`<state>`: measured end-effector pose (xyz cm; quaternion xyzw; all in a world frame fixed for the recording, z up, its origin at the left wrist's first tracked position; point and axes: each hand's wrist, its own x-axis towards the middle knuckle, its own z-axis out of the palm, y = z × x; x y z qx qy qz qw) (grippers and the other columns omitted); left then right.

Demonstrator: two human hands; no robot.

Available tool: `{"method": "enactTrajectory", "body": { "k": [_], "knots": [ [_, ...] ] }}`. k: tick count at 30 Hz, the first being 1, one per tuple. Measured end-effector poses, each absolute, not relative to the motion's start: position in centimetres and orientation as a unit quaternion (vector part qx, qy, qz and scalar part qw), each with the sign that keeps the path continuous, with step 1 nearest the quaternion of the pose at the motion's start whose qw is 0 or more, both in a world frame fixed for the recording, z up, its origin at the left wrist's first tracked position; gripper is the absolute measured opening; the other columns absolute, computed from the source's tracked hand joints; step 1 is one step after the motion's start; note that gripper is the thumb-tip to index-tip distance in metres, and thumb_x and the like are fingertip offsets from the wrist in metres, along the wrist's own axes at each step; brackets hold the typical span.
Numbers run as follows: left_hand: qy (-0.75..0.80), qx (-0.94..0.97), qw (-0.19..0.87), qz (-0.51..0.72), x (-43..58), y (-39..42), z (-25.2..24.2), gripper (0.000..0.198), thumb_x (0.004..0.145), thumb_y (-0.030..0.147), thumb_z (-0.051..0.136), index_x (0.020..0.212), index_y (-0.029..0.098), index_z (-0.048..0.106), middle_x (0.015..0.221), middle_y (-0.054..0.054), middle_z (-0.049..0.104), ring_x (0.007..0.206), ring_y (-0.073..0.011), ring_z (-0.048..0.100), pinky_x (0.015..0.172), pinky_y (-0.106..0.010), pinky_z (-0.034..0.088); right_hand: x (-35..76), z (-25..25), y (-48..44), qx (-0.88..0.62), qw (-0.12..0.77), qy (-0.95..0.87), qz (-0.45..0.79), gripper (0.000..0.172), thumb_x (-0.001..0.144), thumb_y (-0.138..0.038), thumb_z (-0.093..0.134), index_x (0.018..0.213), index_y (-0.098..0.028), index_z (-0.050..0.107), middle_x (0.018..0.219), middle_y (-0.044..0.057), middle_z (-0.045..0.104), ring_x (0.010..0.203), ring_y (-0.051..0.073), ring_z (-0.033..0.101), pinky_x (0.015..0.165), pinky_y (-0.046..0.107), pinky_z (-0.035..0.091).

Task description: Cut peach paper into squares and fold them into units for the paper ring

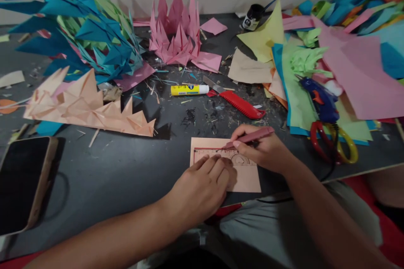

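A small peach paper sheet (246, 178) lies at the near edge of the dark table (120, 168). A clear ruler (211, 151) with a red edge rests across the sheet. My left hand (202, 185) lies on the ruler and paper, fingers curled down and pressing them flat. My right hand (265, 151) grips a pink pen (252, 135), whose tip touches the paper along the ruler's upper edge.
Folded paper spikes stand behind: peach (85, 105), blue-green (85, 38), pink (176, 29). A glue stick (189, 89), red box cutter (240, 103), blue glue gun (318, 98), scissors (334, 143) and loose coloured sheets (356, 71) lie right. A phone (22, 183) rests at the left.
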<state>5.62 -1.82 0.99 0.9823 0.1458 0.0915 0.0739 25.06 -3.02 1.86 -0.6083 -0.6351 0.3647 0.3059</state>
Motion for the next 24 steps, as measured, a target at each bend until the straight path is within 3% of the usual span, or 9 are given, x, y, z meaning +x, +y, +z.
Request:
{"method": "enactTrajectory", "body": {
  "k": [24],
  "knots": [
    [0.159, 0.974, 0.109, 0.12, 5.9, -1.6, 1.4, 0.016, 0.078, 0.011, 0.045, 0.093, 0.011, 0.05, 0.1, -0.009, 0.059, 0.09, -0.0225, 0.056, 0.076, -0.033, 0.05, 26.4, 0.5, -4.0, -0.608, 0.378, -0.602, 0.353, 0.008, 0.075, -0.023, 0.049, 0.069, -0.018, 0.051, 0.052, -0.005, 0.043, 0.044, 0.009, 0.037, 0.041, 0.021, 0.028]
  ]
}}
